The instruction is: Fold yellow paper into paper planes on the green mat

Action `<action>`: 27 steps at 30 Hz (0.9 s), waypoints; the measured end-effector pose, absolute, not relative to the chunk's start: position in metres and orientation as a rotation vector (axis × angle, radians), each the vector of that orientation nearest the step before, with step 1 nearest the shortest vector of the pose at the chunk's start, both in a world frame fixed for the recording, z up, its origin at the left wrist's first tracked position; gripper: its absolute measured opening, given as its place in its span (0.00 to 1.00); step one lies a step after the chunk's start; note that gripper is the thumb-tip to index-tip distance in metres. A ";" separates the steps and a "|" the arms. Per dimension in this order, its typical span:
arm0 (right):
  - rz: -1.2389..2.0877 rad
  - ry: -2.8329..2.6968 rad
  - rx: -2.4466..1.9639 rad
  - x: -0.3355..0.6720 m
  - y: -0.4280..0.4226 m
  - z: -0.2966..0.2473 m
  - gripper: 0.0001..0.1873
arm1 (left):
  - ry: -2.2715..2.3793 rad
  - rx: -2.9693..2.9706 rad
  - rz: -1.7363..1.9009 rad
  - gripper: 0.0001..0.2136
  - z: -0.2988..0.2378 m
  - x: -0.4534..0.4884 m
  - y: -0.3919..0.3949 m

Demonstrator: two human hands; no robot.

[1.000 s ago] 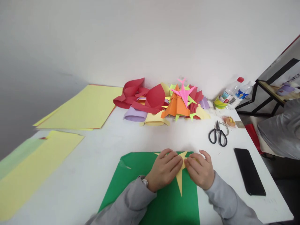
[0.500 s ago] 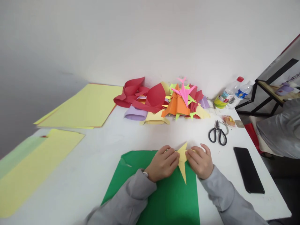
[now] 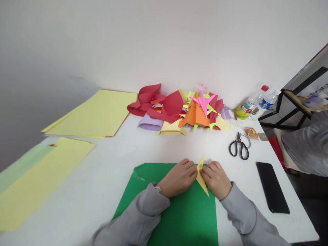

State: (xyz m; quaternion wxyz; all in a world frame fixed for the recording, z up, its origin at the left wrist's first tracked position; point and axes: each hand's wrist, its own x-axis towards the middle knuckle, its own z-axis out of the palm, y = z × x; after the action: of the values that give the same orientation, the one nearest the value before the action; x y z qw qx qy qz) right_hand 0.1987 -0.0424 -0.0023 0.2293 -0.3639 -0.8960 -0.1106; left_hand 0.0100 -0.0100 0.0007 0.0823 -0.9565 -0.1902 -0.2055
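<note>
Pinched the yellow paper shape (image 3: 201, 178) at 9 o'clock with the left hand (image 3: 179, 178), at 3 o'clock with the right hand (image 3: 215, 179); probably needed light, even pressure.

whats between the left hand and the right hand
In the head view, a pointed piece of yellow paper lies between the left hand and right hand, its lower tip over the green sheet.

Left hand (image 3: 179, 178) points toward two o'clock, right hand (image 3: 217, 180) toward ten, their curled fingers (image 3: 189, 168) pinching close together; both grey-sleeved forearms (image 3: 137, 217) slant inward.
</note>
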 end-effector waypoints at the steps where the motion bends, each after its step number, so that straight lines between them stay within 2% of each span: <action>1: -0.279 -2.476 -1.009 0.199 -0.043 -0.001 0.13 | -0.582 -2.880 -0.591 0.09 0.001 0.010 -0.012; 6: -0.104 -2.530 -1.078 0.203 -0.048 0.007 0.08 | -0.751 -2.900 -0.635 0.08 -0.004 0.009 -0.024; 16: 0.111 -2.463 -1.074 0.209 -0.048 0.005 0.10 | -1.052 -3.079 -0.729 0.09 -0.007 0.007 -0.028; 21: 0.216 -2.349 -1.389 0.201 -0.045 0.005 0.09 | -1.528 -3.197 -1.000 0.09 -0.003 0.008 -0.020; 27: 0.144 -2.375 -1.695 0.188 -0.043 0.010 0.09 | -1.967 -2.970 -0.924 0.09 -0.001 0.015 -0.021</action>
State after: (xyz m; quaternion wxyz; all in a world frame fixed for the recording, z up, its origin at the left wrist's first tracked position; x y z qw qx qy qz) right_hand 0.1876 -0.0428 0.0103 0.1099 -0.5768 -0.8080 0.0489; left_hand 0.0146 -0.0206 -0.0014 -0.2660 -0.7779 -0.5153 -0.2420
